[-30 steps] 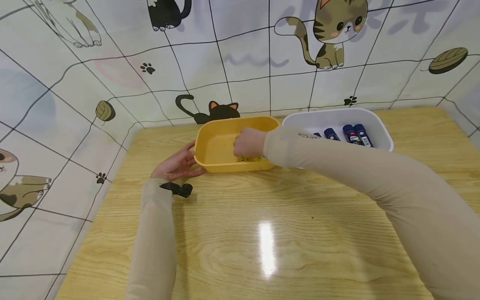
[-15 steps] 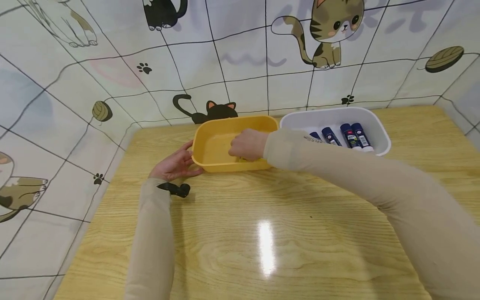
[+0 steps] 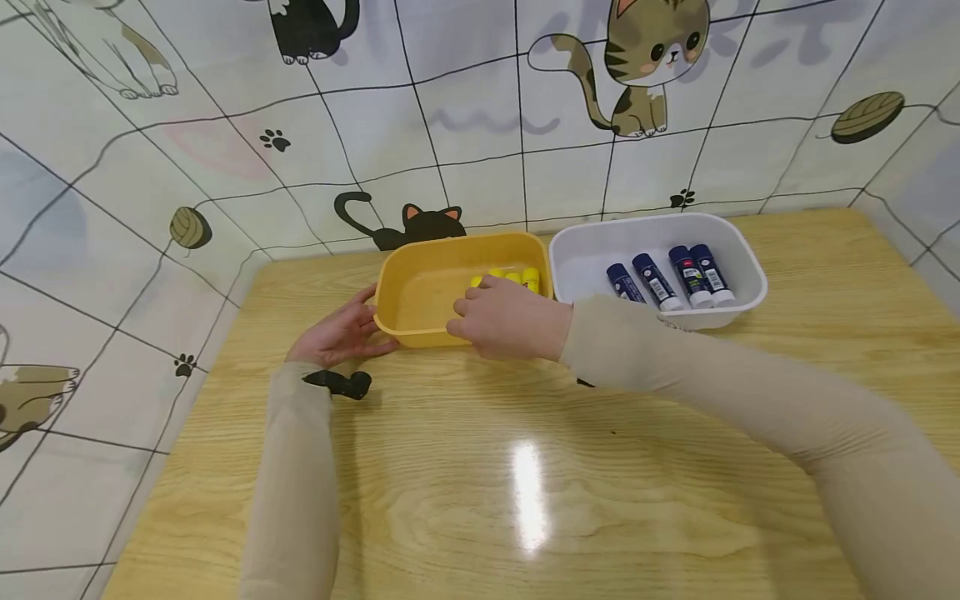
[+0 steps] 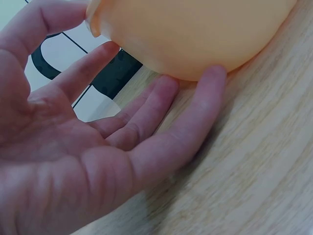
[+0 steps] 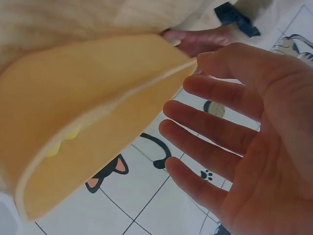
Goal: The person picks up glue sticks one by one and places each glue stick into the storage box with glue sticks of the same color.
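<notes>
My left hand (image 3: 339, 333) rests its fingers against the left end of the yellow plastic basin (image 3: 416, 292). In the left wrist view the fingers lie spread, fingertips at the low wall of the basin (image 4: 195, 39). My right hand (image 3: 513, 321) is over the front rim of the basin. In the right wrist view the right hand (image 5: 234, 132) has loosely extended fingers and nothing in its grasp, with the thumb tip right at the rim. Several yellow cylinders (image 3: 531, 276) lie in the basin's right half, partly hidden behind the right hand.
Touching or close beside the yellow basin on the right stands a white basin (image 3: 752, 271). Several navy glue sticks (image 3: 656, 282) with white ends lie in it. Both basins stand on a wooden table (image 3: 420, 483) against a cat-patterned wall covering (image 3: 480, 125).
My right hand has risen from inside the yellow basin toward its front rim, its fist loosened, uncovering the yellow cylinders. The left hand stays at the basin; the head view has shifted slightly.
</notes>
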A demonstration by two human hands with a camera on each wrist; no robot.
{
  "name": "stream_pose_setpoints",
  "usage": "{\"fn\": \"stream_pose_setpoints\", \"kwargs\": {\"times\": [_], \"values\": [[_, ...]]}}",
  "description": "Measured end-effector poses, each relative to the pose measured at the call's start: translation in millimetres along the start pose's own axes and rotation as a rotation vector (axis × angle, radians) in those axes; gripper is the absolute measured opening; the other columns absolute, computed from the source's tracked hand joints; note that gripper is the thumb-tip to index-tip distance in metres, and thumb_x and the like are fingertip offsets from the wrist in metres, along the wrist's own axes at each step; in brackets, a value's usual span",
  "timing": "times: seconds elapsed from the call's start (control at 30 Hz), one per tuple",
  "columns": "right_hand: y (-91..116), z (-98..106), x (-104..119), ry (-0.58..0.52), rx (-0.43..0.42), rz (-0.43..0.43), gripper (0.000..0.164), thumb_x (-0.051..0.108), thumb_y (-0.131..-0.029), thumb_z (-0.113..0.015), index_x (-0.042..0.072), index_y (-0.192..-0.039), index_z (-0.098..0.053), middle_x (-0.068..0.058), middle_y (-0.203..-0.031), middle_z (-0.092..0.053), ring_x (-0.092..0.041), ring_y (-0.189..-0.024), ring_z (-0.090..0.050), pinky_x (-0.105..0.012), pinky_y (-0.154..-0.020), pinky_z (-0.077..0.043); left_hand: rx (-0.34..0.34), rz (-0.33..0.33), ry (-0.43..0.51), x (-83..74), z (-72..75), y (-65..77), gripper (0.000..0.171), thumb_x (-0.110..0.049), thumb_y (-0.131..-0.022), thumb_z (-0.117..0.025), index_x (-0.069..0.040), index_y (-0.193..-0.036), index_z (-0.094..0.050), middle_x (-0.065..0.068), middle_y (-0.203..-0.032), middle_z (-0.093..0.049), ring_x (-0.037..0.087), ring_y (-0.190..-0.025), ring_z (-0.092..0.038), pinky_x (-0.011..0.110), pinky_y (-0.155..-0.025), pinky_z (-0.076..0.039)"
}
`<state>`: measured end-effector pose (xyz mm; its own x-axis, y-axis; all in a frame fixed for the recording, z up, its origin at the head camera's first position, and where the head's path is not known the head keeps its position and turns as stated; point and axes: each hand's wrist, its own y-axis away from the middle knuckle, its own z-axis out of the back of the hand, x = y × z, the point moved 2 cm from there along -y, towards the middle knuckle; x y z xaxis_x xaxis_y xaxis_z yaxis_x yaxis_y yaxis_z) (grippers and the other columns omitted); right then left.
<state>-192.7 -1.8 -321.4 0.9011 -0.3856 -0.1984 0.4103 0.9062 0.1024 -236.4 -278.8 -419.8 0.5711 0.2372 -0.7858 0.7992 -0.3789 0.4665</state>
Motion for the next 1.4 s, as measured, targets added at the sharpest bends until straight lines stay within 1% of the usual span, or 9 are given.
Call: {"fn": "stream_pose_setpoints", "kwargs": {"times": [0.23, 0.33, 0.43, 0.63, 0.8, 0.93, 1.1, 1.23, 1.4], "values": [[26.0, -6.3, 18.6, -0.034, -0.045, 0.054, 0.016, 0.019, -0.093, -0.059, 0.014, -0.107, -0.065, -0.003, -0.102, -0.063, -0.023, -0.094, -0.058, -0.036, -0.083, -0.047, 0.010, 0.001, 0.015, 0.7, 1.9, 3.8, 0.061, -0.008, -0.103, -0.042, -0.034, -0.153, -0.021, 0.004, -0.148, -0.029, 0.025, -0.127, -0.039, 0.052, -0.101, -0.039], [37.6, -11.3, 21.1, -0.051, -0.072, 0.055, 0.013, 0.017, -0.092, -0.059, 0.014, -0.103, -0.064, -0.003, -0.102, -0.064, -0.023, -0.093, -0.058, -0.036, -0.082, -0.047, 0.017, 0.004, 0.017, 0.7, 1.7, 4.6, 0.061, -0.008, -0.103, -0.041, -0.035, -0.153, -0.020, 0.004, -0.149, -0.027, 0.026, -0.129, -0.037, 0.052, -0.102, -0.038], [50.3, -14.7, 19.4, -0.075, -0.095, 0.032, 0.011, 0.018, -0.091, -0.062, 0.013, -0.101, -0.064, -0.003, -0.102, -0.064, -0.023, -0.093, -0.059, -0.038, -0.084, -0.047, 0.019, 0.002, 0.007, 0.2, 0.9, 4.3, 0.060, -0.008, -0.103, -0.041, -0.034, -0.153, -0.020, 0.004, -0.148, -0.029, 0.025, -0.128, -0.037, 0.052, -0.101, -0.038], [74.8, -19.4, 6.4, -0.114, -0.122, -0.059, 0.024, 0.022, -0.087, -0.070, 0.011, -0.107, -0.065, -0.006, -0.110, -0.064, -0.027, -0.105, -0.059, -0.045, -0.095, -0.043, 0.045, -0.007, -0.006, -0.7, 1.4, 2.7, 0.060, -0.009, -0.103, -0.043, -0.033, -0.153, -0.020, 0.004, -0.145, -0.033, 0.025, -0.125, -0.042, 0.052, -0.101, -0.040], [94.3, -25.6, -8.2, -0.132, -0.167, -0.124, 0.030, 0.021, -0.085, -0.073, 0.009, -0.110, -0.065, -0.008, -0.112, -0.065, -0.028, -0.106, -0.059, -0.047, -0.096, -0.043, 0.064, -0.016, -0.028, -0.9, 0.8, 2.0, 0.061, -0.010, -0.103, -0.044, -0.033, -0.154, -0.019, 0.004, -0.143, -0.035, 0.025, -0.125, -0.042, 0.052, -0.101, -0.039], [110.2, -30.7, -20.4, -0.152, -0.172, -0.177, 0.030, 0.019, -0.085, -0.073, 0.006, -0.112, -0.065, -0.010, -0.111, -0.065, -0.031, -0.106, -0.059, -0.049, -0.095, -0.044, 0.062, -0.015, -0.023, -0.3, -0.2, 2.3, 0.062, -0.010, -0.102, -0.046, -0.033, -0.153, -0.020, 0.003, -0.142, -0.037, 0.025, -0.125, -0.043, 0.052, -0.100, -0.040], [127.0, -34.1, -35.9, -0.138, -0.145, -0.244, 0.030, 0.018, -0.086, -0.072, 0.005, -0.112, -0.065, -0.012, -0.110, -0.064, -0.033, -0.104, -0.059, -0.049, -0.091, -0.046, 0.065, -0.011, 0.003, 0.0, -0.1, 4.0, 0.061, -0.010, -0.103, -0.045, -0.033, -0.153, -0.020, 0.004, -0.143, -0.037, 0.025, -0.124, -0.045, 0.052, -0.101, -0.039], [139.7, -34.4, -46.8, -0.178, -0.138, -0.319, 0.029, 0.016, -0.087, -0.071, 0.005, -0.113, -0.065, -0.013, -0.110, -0.064, -0.033, -0.103, -0.059, -0.050, -0.089, -0.046, 0.057, -0.006, 0.007, 0.0, -0.1, 4.7, 0.060, -0.010, -0.103, -0.044, -0.033, -0.153, -0.020, 0.005, -0.145, -0.035, 0.025, -0.124, -0.044, 0.052, -0.101, -0.038], [157.9, -39.5, -59.2, -0.267, -0.154, -0.423, 0.041, 0.015, -0.088, -0.069, 0.005, -0.127, -0.059, -0.014, -0.117, -0.062, -0.034, -0.105, -0.059, -0.053, -0.084, -0.047, 0.043, -0.002, -0.017, 0.3, -2.3, 3.9, 0.061, -0.009, -0.103, -0.044, -0.034, -0.153, -0.020, 0.004, -0.146, -0.033, 0.024, -0.125, -0.044, 0.052, -0.101, -0.039]]}}
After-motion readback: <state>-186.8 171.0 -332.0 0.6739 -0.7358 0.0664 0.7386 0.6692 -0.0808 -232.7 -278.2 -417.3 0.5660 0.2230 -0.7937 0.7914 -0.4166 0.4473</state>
